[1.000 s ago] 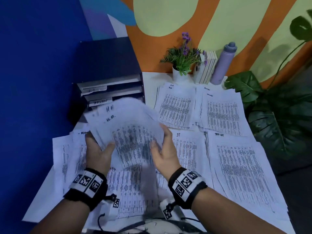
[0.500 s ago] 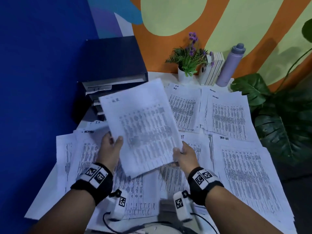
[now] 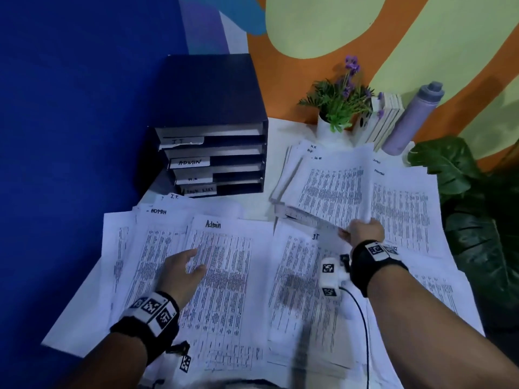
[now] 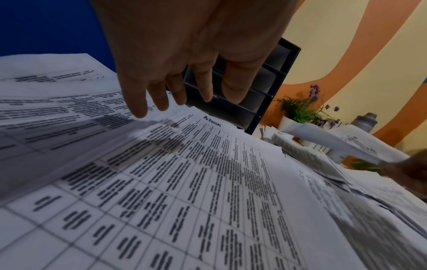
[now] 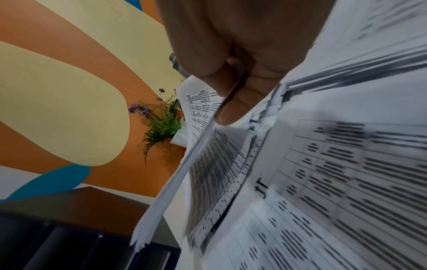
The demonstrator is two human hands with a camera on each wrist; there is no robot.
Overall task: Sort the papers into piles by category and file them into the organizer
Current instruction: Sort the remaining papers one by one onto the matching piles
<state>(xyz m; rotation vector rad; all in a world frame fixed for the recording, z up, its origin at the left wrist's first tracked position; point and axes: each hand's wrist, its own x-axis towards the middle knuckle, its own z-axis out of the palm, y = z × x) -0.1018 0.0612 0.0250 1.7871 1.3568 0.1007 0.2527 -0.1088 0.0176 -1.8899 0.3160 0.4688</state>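
While the right hand (image 3: 365, 231) is pinching the near edge of a sheaf of H.R. papers (image 3: 331, 189), its grip closing thumb over fingers on them, the sheaf is hanging tilted above the H.R. pile (image 3: 297, 153) at the back of the bench (image 3: 280, 127). The left hand (image 3: 182, 272) is hovering with fingers (image 4: 138, 102) spread and relaxed, its grip wide, just over the Admin pile (image 3: 222, 276) at front left. A dark organizer (image 3: 213, 153) with slots labelled IT, Admin, H.R. and Task List is standing at back left, beside a potted lavender plant (image 3: 339, 105).
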